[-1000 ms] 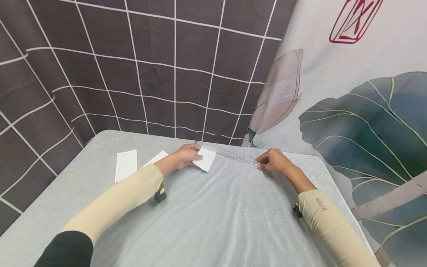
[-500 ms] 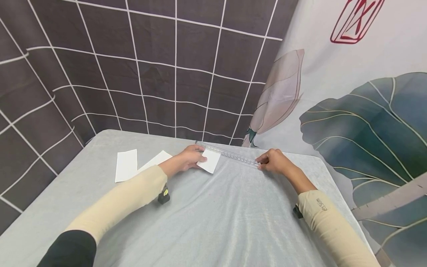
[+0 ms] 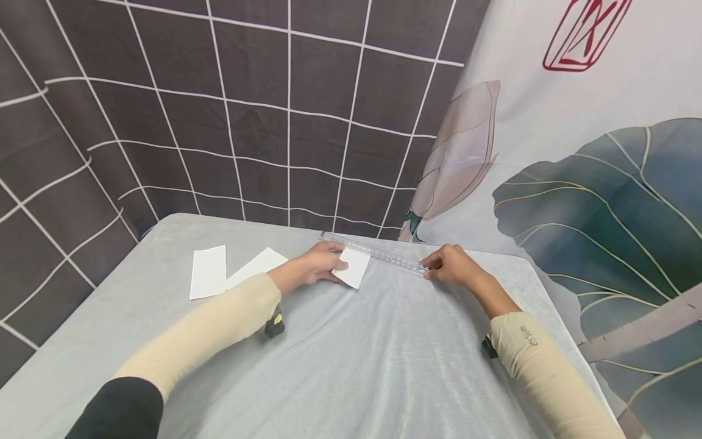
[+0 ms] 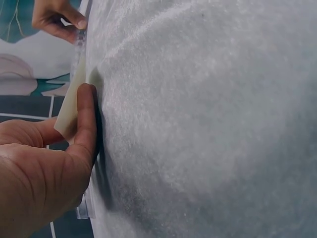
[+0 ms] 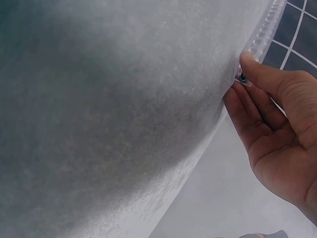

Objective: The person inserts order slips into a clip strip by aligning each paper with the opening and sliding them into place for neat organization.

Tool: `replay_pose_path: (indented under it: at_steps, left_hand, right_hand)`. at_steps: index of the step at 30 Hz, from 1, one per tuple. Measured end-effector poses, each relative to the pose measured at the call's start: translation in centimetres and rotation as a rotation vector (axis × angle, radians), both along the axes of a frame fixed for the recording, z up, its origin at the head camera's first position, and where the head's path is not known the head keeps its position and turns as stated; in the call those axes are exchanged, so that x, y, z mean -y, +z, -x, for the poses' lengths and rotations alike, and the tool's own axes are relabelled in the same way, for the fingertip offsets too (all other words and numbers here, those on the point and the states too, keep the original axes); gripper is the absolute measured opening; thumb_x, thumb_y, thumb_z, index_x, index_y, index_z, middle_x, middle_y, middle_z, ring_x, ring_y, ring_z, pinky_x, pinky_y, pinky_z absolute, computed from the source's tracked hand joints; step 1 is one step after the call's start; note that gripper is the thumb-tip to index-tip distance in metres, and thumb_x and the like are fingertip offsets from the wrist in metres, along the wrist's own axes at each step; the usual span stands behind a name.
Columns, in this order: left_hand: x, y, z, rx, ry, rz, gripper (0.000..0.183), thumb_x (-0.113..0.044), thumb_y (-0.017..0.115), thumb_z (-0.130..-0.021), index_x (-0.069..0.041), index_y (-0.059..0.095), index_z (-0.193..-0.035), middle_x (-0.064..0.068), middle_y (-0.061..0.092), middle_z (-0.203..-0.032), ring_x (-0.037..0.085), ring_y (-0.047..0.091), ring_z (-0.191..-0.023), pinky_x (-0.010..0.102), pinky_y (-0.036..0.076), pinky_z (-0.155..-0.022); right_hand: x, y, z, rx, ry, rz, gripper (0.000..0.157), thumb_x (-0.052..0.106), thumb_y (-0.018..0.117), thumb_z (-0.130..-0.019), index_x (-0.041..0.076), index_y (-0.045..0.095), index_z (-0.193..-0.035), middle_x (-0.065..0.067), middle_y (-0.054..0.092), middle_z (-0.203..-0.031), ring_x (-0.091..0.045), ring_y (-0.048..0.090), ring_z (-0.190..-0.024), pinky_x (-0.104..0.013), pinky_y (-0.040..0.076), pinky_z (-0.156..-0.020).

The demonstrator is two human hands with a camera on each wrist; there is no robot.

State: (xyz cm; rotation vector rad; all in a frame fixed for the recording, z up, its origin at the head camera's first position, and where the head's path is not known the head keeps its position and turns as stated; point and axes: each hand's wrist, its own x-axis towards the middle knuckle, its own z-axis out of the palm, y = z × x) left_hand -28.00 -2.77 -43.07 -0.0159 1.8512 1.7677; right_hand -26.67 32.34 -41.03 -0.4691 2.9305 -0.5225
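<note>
My left hand [image 3: 320, 264] pinches a small white piece of paper [image 3: 353, 267] between thumb and fingers. In the left wrist view the paper [image 4: 71, 111] stands tilted, with fingertips close over the cloth. It overlaps a clear plastic ruler [image 3: 393, 259] lying slantwise near the table's back edge. At the ruler's right end, my right hand [image 3: 452, 265] holds it between thumb and fingers. The right wrist view shows the thumb on top of the ruler end [image 5: 257, 44], beside a small dark hole. Part of the ruler is hidden behind the left hand and paper.
Two more white paper pieces lie on the left: an upright rectangle [image 3: 208, 272] and a slanted one [image 3: 258, 267], partly covered by the left forearm. A grey cloth [image 3: 356, 360] covers the table. Behind hang a dark grid curtain [image 3: 247, 134] and a printed white one [image 3: 521, 110].
My left hand has slid to the right along the ruler with the paper, uncovering more of the slanted piece behind it. My right hand and the ruler stay in place.
</note>
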Motion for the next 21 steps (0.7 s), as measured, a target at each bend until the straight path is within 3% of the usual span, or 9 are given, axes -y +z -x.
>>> replay_pose_path:
  at_steps: [11,21]
  left_hand:
    - [-0.4,-0.2,-0.2,0.003,-0.024,-0.003,0.071,0.01,0.057,-0.108,0.003,0.03,-0.173,0.031,0.059,-0.149,0.047,0.069,-0.138,0.053,0.066,-0.112]
    - [-1.3,-0.2,-0.3,0.01,-0.01,-0.024,0.071,0.014,0.058,-0.106,0.003,0.034,-0.171,0.033,0.061,-0.148,0.047,0.071,-0.135,0.059,0.065,-0.113]
  right_hand:
    - [0.0,-0.1,0.1,0.007,-0.001,0.001,0.027,0.01,0.091,-0.094,0.003,0.087,-0.121,-0.016,0.087,-0.111,-0.031,0.082,-0.102,-0.047,0.069,-0.086]
    - [0.0,0.1,-0.1,0.004,0.003,0.008,0.027,0.009,0.091,-0.094,0.002,0.087,-0.12,-0.017,0.087,-0.111,-0.032,0.083,-0.102,-0.046,0.07,-0.085]
